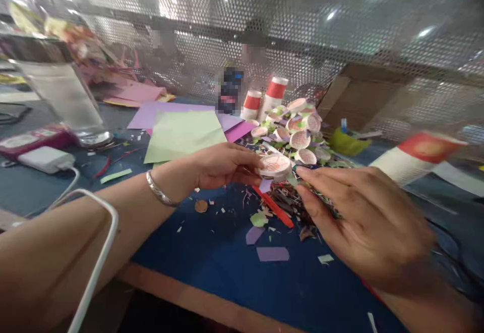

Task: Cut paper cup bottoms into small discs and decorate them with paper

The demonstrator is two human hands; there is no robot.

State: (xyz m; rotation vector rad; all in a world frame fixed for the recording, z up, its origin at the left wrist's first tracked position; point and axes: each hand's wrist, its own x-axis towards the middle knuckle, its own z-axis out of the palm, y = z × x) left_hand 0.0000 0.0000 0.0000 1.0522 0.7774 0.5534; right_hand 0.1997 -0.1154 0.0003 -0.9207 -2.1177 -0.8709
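My left hand (223, 165) pinches a small round white paper piece with a pink print (275, 165) above the blue table mat (212, 257). A silver bangle sits on that wrist. My right hand (363, 217) is close on the right, its fingertips touching the same piece's right side, fingers curled over a bundle of dark thin strips. Behind them stands a cluster of similar round paper flowers with green leaves (298, 133). A red strip (273, 207) lies on the mat under the hands.
Green (183, 133) and purple paper sheets lie at the back, beside red-and-white paper cups (274, 96). A glass jar (62, 91) and a white charger (45, 159) with cable are at left. A brown box (363, 96), another cup (416, 156) and paper scraps are around. Mesh panel behind.
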